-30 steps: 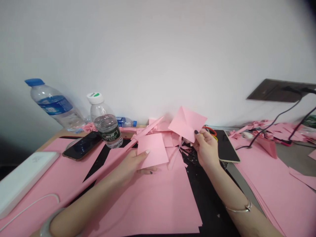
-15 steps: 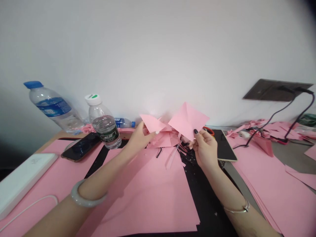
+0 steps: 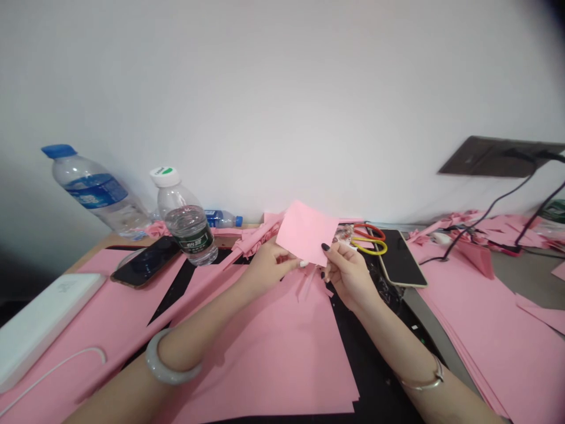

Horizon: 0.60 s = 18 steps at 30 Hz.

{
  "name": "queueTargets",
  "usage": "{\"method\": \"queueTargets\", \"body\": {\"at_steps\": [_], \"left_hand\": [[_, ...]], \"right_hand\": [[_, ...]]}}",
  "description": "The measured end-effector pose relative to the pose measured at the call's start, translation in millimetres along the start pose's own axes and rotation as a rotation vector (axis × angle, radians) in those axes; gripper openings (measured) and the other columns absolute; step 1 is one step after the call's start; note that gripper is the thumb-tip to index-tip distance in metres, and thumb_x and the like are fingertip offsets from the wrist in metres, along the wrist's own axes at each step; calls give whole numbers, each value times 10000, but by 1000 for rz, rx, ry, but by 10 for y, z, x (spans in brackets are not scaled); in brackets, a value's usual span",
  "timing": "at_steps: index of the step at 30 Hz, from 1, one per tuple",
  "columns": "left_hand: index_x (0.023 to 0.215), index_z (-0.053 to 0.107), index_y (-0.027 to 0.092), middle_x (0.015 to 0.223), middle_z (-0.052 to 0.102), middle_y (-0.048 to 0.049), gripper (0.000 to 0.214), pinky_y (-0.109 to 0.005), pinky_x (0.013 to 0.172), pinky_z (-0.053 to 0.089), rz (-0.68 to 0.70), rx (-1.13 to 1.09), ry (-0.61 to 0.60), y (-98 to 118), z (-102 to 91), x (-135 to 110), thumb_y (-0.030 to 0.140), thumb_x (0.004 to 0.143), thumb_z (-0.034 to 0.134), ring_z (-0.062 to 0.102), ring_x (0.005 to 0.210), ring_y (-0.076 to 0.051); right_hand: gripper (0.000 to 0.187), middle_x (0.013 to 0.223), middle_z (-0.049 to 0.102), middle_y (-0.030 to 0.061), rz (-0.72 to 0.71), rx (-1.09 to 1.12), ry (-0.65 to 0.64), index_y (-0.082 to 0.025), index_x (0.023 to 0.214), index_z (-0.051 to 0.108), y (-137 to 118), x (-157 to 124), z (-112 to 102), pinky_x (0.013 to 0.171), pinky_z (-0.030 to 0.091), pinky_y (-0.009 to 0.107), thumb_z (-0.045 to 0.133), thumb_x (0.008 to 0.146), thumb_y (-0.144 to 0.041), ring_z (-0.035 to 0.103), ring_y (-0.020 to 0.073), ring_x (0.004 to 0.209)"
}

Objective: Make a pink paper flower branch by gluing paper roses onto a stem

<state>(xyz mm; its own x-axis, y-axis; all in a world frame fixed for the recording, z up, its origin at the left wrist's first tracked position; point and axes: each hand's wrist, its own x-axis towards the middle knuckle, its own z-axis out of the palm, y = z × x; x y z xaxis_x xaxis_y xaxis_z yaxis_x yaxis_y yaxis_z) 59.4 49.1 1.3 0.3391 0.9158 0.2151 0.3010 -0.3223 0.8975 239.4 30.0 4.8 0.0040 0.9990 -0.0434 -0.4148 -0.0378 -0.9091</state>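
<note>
Both hands hold one small pink paper square (image 3: 306,231) up above the desk. My left hand (image 3: 268,268) pinches its lower left edge, and my right hand (image 3: 347,272) pinches its lower right corner with thumb and fingers. Below them lie large pink paper sheets (image 3: 282,347) on a black mat (image 3: 375,365). A heap of pink scraps and strips (image 3: 256,238) sits just behind my left hand. Scissors with red and yellow handles (image 3: 368,240) lie right of the square.
Two water bottles (image 3: 95,191) (image 3: 185,218) stand at the left by a dark phone (image 3: 145,261); a small bottle (image 3: 223,219) lies behind. A white power bank (image 3: 39,321) is far left. Another phone (image 3: 401,259), cables (image 3: 485,218) and more pink sheets (image 3: 494,330) lie right.
My left hand dropped its separate pink piece and came over to the square in my right hand. The square moved left and lower, and the scissors behind it came into view.
</note>
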Motion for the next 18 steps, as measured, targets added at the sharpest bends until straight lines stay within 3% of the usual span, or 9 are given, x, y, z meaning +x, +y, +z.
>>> {"method": "queueTargets", "body": {"at_steps": [5, 9, 14, 18], "left_hand": [[493, 529, 173, 580, 513, 27, 334, -275, 602, 380, 34, 22, -32, -6, -43, -2, 222, 774, 703, 489, 614, -143], [482, 530, 171, 715, 598, -6, 329, -295, 713, 435, 78, 13, -17, -23, -117, 11, 202, 763, 698, 558, 716, -157], [523, 585, 185, 704, 598, -8, 287, -312, 763, 454, 47, 0, 142, -107, -242, 9, 233, 796, 658, 572, 735, -170], [642, 688, 179, 902, 642, -51, 233, -326, 854, 468, 5, -31, 313, -139, -292, 143, 313, 827, 646, 594, 926, -208]], "right_hand": [[325, 417, 594, -12, 63, 23, -10, -166, 541, 577, -33, 9, -36, 296, 390, 126, 876, 595, -280, 499, 69, 306], [279, 467, 620, -19, 61, 74, 52, -169, 568, 576, -74, 86, -150, 315, 421, 119, 850, 600, -215, 509, 59, 322], [225, 502, 601, -56, 34, 139, 120, -186, 663, 591, -171, 206, -320, 347, 447, 85, 807, 633, -131, 523, 47, 385], [233, 488, 551, -72, 30, 123, 85, -185, 669, 585, -199, 205, -323, 318, 412, 84, 817, 651, -171, 438, 26, 347]]}}
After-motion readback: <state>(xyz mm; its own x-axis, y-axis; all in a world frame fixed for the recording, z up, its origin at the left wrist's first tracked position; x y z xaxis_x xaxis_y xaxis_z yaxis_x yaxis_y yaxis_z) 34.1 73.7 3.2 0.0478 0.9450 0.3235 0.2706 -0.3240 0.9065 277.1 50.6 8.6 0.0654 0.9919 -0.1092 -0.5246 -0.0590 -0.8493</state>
